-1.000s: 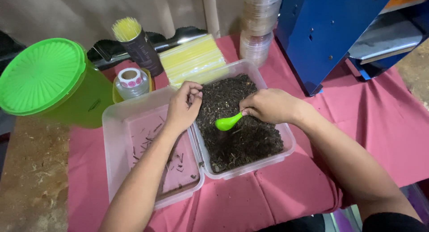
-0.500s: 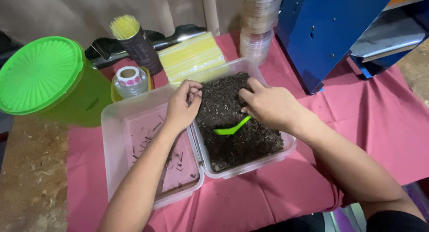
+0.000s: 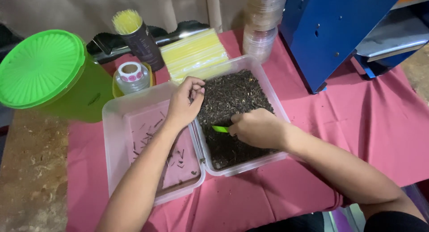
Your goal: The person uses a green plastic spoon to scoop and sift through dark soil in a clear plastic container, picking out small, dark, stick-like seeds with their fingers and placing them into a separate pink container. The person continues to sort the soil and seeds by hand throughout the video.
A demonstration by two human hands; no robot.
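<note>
1. Sorting step underway: right hand (image 3: 257, 128) sits low in the clear tub of dark dried leaves (image 3: 232, 111), grip closed round a small green scoop (image 3: 220, 129), only its tip showing.
2. Left hand (image 3: 184, 102) hovers at the seam btwn the leaf tub and the second clear tub (image 3: 147, 147), fingers curled tog. in a pinch; can't tell if anything's in it.
3. 2nd tub holds just scattered twigs (image 3: 158, 138) on its base.
4. Next move, I'd judge, needs a fine pinch on one twig w/o dragging leaves across.
5. Both tubs touch, side by side on the pink-clothed surface (image 3: 357, 125).
</note>
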